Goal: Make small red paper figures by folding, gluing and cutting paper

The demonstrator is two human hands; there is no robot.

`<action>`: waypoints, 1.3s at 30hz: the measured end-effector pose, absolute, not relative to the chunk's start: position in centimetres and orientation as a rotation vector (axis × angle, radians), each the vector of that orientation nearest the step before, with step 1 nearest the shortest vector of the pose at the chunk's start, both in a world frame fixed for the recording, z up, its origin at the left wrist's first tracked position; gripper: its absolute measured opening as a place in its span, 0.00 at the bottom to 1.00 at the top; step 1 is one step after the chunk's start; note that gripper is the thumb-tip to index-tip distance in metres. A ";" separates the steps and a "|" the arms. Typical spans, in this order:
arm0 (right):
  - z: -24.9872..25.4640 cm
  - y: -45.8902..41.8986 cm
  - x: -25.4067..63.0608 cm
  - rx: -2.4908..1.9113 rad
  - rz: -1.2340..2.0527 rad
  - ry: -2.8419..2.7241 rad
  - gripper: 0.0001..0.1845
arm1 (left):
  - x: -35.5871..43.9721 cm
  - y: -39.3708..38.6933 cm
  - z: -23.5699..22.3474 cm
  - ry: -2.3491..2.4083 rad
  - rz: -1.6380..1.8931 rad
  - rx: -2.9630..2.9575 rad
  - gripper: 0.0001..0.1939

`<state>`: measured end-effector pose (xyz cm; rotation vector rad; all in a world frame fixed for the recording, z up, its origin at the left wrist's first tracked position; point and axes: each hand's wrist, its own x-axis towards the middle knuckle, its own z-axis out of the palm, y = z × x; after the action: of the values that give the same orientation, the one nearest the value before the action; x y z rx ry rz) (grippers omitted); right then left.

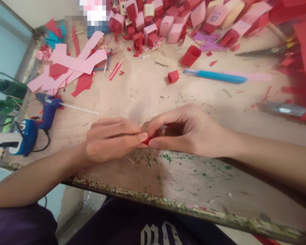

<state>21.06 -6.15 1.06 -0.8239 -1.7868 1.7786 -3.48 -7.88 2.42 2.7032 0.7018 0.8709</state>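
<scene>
Above the near part of the wooden table, my left hand and my right hand meet fingertip to fingertip. Between them is a small red paper piece, mostly covered by the fingers. My left thumb presses along it from the left, while the right thumb and fingers pinch its other end. Its full shape is hidden. Beyond the hands lie a small folded red paper tube and a larger red paper ring. A blue pen-like tool lies just to their right.
Many pink and red paper boxes crowd the back. Pink paper strips are heaped at left, near a blue glue gun with a cord. Scissors and a metal blade lie at right. The table edge runs in front of me.
</scene>
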 end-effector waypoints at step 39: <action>0.8 -6.7 20.8 -0.828 1.485 -1.850 0.06 | -2.9 -6.4 -0.1 0.717 1.097 2.135 0.10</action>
<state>20.85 -6.65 0.79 -0.8278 -1.8496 1.4849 -2.93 -6.36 -0.07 2.1352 0.7165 1.0974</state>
